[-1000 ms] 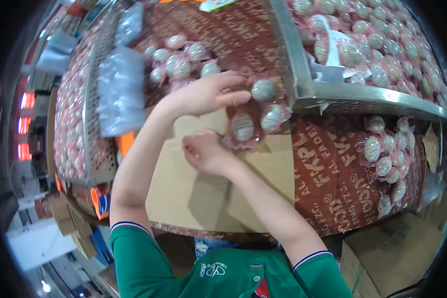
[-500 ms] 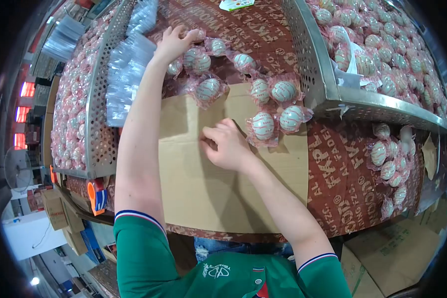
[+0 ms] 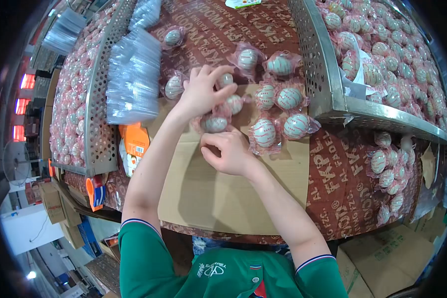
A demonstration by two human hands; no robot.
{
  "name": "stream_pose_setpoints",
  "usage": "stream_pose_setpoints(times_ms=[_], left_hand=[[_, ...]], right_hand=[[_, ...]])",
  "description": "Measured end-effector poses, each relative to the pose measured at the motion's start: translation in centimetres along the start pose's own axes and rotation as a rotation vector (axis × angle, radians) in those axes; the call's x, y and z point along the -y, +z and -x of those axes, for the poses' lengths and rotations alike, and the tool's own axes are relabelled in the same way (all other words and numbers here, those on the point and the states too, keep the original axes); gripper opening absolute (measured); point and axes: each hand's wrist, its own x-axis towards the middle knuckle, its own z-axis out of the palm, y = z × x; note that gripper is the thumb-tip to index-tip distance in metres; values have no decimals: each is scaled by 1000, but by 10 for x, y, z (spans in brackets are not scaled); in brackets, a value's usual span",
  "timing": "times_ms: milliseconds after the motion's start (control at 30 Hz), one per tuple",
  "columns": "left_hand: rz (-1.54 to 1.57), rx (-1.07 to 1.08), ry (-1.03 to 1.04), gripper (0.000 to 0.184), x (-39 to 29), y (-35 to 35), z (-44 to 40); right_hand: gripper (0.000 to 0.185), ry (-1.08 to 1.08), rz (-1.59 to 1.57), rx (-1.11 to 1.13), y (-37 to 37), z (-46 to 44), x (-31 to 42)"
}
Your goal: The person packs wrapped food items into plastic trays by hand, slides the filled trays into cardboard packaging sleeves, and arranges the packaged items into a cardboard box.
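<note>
My left hand (image 3: 201,93) reaches over the near end of the loose group, with thumb and forefinger around a wrapped ball (image 3: 225,80). Two more balls in clear pink-tinted plastic, a lower one (image 3: 215,123) and one just above it (image 3: 233,104), lie between my hands. My right hand (image 3: 227,151) is over the cardboard sheet (image 3: 218,203), thumb and forefinger apart with nothing visible between them, close to the lower ball. To its right several wrapped balls (image 3: 264,132) sit grouped at the cardboard's upper right corner. The balls are white with red stitch-like lines.
Perforated metal trays full of wrapped balls stand at left (image 3: 98,99) and right (image 3: 328,74). Stacked clear plastic packaging (image 3: 134,77) leans by the left tray, above an orange card (image 3: 135,141). More wrapped balls (image 3: 390,164) lie at right; an orange-blue tape dispenser (image 3: 95,193) is at the left edge.
My left hand has come nearer and to the right from the far balls, and some balls have shifted. My right hand has hardly moved. The orange card now shows beside my left forearm.
</note>
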Motion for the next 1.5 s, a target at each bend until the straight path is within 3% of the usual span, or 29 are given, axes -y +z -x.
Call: stream_pose_setpoints(times_ms=[133, 200, 267, 367, 400, 467, 533, 600, 667, 733, 800, 900, 933, 1133, 1267, 1333, 1433, 1500], left_hand=[[20, 126, 186, 48, -7, -6, 26], [-21, 188, 160, 47, -17, -20, 31], [148, 420, 310, 43, -8, -37, 24], [540, 470, 110, 38, 2, -76, -7], [653, 389, 93, 38, 14, -81, -26], [451, -14, 67, 39, 42, -80, -69], [207, -153, -93, 50, 68, -83, -105], [-392, -401, -152, 64, 146, -56, -142], [-414, -136, -320, 72, 162, -47, -149], [-362, -207, -425, 69, 155, -34, -144], [-111, -323, -395, 68, 141, -31, -138], [46, -86, -221, 61, 129, -20, -152], [97, -131, -165, 56, 75, -19, -127], [3, -3, 156, 53, 3, 19, -44], [-6, 133, 140, 57, -21, 0, -5], [234, 185, 120, 54, -24, -12, 3], [-260, -204, 292, 45, -29, -32, 39], [-217, -442, 244, 40, -29, -66, 66]], right_hand=[[13, 26, -138, 301, 1, 7, 0], [15, 70, -212, 413, -6, 4, 5], [16, 99, -251, 490, -9, 2, 6], [18, 121, -330, 486, -3, 3, 0], [18, 121, -331, 487, -3, 2, 1], [17, 152, -287, 476, -4, 1, 3], [16, 151, -279, 466, -5, 0, 4], [12, 147, -303, 411, -2, 2, 2], [11, 169, -286, 408, -3, 2, 3], [11, 184, -295, 396, -5, 1, 4], [12, 161, -286, 390, -2, 1, 3], [13, 157, -269, 402, -3, 0, 3], [13, 158, -269, 399, -4, 0, 3], [15, 88, -237, 366, 1, 1, -2], [16, 120, -218, 436, -2, 0, 1], [15, 114, -288, 467, -3, -1, 0], [17, 143, -338, 409, 4, 1, -4], [17, 285, -465, 443, 1, 1, 2]])
